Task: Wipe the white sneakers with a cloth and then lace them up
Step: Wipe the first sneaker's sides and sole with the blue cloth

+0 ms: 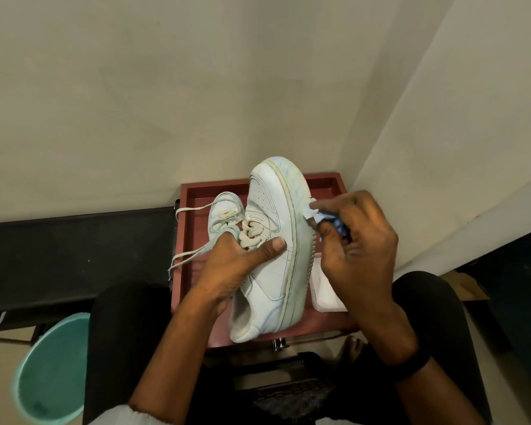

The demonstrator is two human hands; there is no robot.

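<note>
While the left hand (227, 268) grips the white sneaker (270, 250) at its laced throat, thumb pressed on the upper side panel and fingers tucked in among the laces (193, 240), the shoe is held tipped on its side above the red tray (196, 191). Long axis runs away from the person: toe up and far, heel near and low, close to the tray's front edge. Sole faces right, toward the right hand (359, 243). Faint blue marks show on the sole edge near the toe.

Right hand grip: fingers curled closed on a bunched blue-and-white cloth (322, 214), which touches the sole edge about midway along the shoe. Left hand grip: closed around the sneaker.

Loose lace ends trail left over the tray rim. A white object (322, 289) lies in the tray under the right hand; its kind cannot be told. A green bucket (49, 369) stands on the floor at lower left.
</note>
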